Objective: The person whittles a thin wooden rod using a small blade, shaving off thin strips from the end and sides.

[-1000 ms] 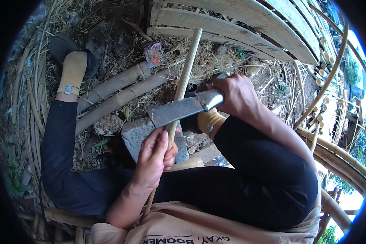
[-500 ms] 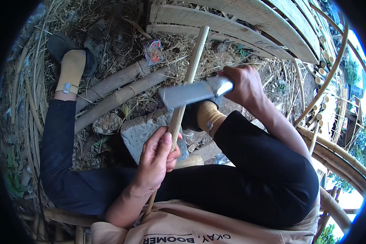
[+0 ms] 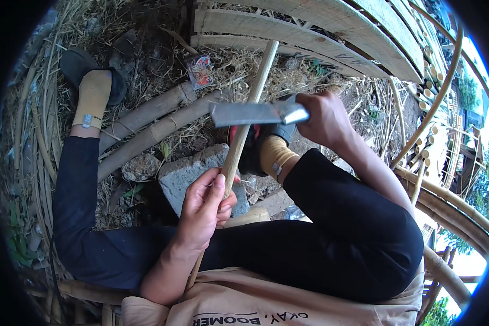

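My left hand (image 3: 204,204) is closed around the lower part of a long bamboo stick (image 3: 237,146), thumb along its side. The stick slants up and away from my belly, its far end in the air. In my right hand (image 3: 326,117) is the handle of a broad-bladed machete (image 3: 247,114). Its grey blade lies across the stick above my left hand, slightly blurred; I cannot tell how deeply it touches. Most of the handle is hidden by my fingers.
A grey stone block (image 3: 185,176) lies beyond my left hand, with bamboo poles (image 3: 157,127) on the straw-strewn ground. A wooden slatted panel (image 3: 309,38) stands at the far side. Curved bamboo (image 3: 451,206) fills the right. A small colourful packet (image 3: 200,70) lies on the straw.
The machete blade has shifted slightly up along the stick and turned more level. The stick's far end has dropped slightly. My left hand keeps its hold.
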The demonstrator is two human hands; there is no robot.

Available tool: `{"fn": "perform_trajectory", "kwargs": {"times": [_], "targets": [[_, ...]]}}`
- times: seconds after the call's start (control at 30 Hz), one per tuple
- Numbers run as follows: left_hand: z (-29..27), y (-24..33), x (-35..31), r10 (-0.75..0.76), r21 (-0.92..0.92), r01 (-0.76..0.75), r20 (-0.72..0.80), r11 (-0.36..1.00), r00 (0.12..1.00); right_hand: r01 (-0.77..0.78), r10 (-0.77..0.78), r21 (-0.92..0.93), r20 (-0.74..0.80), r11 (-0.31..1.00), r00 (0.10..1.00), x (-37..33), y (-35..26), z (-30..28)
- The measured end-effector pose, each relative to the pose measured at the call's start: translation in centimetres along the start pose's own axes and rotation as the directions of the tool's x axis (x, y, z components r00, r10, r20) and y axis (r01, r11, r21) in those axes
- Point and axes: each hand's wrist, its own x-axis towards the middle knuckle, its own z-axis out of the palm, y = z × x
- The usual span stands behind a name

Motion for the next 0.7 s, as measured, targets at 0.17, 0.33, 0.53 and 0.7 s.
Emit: {"fn": "perform_trajectory", "kwargs": {"times": [0.17, 0.33, 0.53, 0.7], "targets": [[0.7, -0.1, -0.2, 0.038, 0.068, -0.036, -0.028, 0.997, 0.999, 0.156, -0.159, 0.061, 0.053, 0.986, 0.986, -0.2, -1.8, 0.2], [1.1, -0.5, -0.4, 0.139, 0.173, -0.127, -0.062, 0.977, 0.988, 0.099, -0.101, 0.069, 0.026, 0.993, 0.995, 0.1, -1.7, 0.1], [0.7, -0.4, -0.7, 0.153, 0.183, -0.143, -0.044, 0.973, 0.987, 0.139, -0.139, 0.001, -0.028, 0.99, 0.99, 0.7, -1.5, 0.2], [0.8, -1.0, -0.4, 0.117, 0.168, -0.111, -0.022, 0.98, 0.993, 0.151, -0.15, -0.002, -0.105, 0.989, 0.983, 0.2, -0.7, 0.3]]}}
